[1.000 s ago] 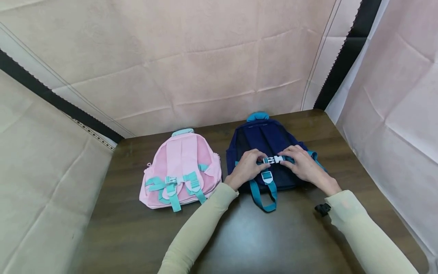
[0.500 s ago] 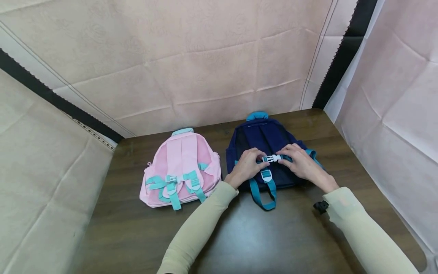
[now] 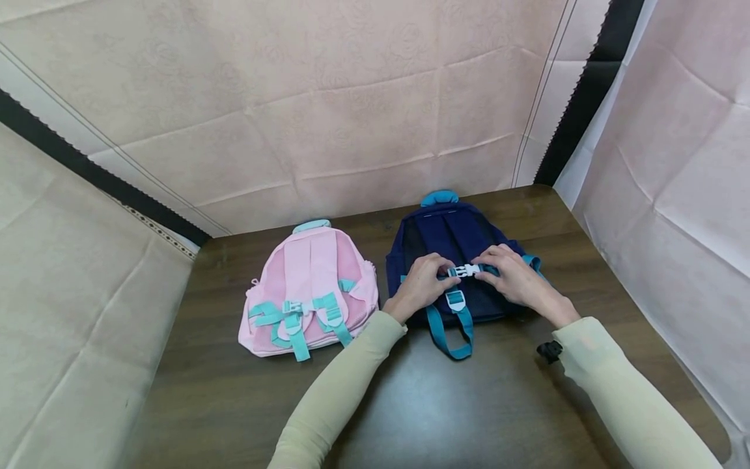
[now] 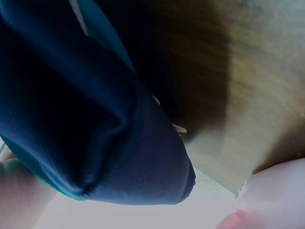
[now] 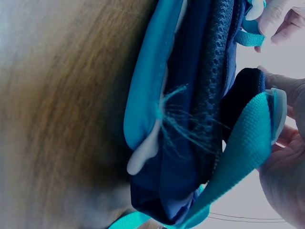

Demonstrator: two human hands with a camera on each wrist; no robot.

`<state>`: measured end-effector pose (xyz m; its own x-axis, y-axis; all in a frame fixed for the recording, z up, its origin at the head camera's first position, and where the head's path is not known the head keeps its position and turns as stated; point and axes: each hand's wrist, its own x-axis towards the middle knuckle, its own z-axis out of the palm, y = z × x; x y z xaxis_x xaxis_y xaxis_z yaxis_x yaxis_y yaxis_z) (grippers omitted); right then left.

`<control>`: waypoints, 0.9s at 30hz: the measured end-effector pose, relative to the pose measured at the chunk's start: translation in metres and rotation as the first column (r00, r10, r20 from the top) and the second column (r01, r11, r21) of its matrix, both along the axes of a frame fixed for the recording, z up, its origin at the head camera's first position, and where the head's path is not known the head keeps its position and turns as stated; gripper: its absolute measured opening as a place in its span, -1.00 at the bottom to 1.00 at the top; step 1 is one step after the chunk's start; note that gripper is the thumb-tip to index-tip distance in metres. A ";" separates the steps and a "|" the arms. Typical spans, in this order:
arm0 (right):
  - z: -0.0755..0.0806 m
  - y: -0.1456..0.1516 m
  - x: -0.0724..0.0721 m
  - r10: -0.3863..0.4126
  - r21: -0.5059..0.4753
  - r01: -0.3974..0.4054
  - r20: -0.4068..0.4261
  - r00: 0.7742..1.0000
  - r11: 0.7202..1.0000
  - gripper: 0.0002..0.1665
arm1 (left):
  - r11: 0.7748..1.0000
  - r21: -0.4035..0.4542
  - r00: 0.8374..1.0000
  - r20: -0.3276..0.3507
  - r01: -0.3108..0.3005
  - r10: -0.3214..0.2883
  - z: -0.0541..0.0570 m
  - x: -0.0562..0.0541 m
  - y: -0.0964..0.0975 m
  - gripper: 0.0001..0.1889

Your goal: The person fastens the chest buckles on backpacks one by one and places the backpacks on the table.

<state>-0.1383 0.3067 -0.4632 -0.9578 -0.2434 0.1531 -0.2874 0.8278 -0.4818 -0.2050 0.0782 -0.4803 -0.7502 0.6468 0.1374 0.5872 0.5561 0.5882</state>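
Note:
A navy backpack [image 3: 418, 228] lies on the table with its strap side up. Across its middle runs a white side-release buckle [image 3: 465, 270] on teal webbing, its two halves pushed together. My left hand [image 3: 423, 281] pinches the buckle's left end between thumb and fingers. On the other side my right hand [image 3: 513, 277] pinches the right end where the teal strap meets it. The right wrist view shows the bag's side, with a teal strap [image 5: 248, 138] near my right hand [image 5: 286, 176]. In the left wrist view the navy fabric [image 4: 143, 157] hides the buckle.
A pink backpack [image 3: 275, 260] with mint straps lies to the left, close to my left forearm. A teal strap loop [image 3: 459, 352] hangs off the navy bag onto the brown table [image 3: 410, 404]. Pale cloth walls [image 3: 363, 130] stand behind and at both sides.
The buckle halves have come closer together; the gap between them has narrowed. My right hand has shifted slightly left and up, while my left hand stays nearly in place.

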 end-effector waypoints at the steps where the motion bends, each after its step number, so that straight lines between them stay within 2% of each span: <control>1: 0.000 0.000 0.000 0.000 0.001 0.000 0.004 1.000 1.000 -0.63 | 1.000 0.002 1.000 0.000 0.000 0.000 0.000 0.000 0.000 -0.70; 27: -0.003 -0.002 -0.003 0.021 -0.005 -0.021 -0.015 1.000 1.000 -0.66 | 1.000 0.010 1.000 0.017 0.009 -0.009 0.002 -0.001 0.003 -0.69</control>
<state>-0.1408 0.3045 -0.4659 -0.9500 -0.2631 0.1684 -0.3122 0.8190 -0.4815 -0.2056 0.0809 -0.4787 -0.7468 0.6519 0.1315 0.5820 0.5449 0.6037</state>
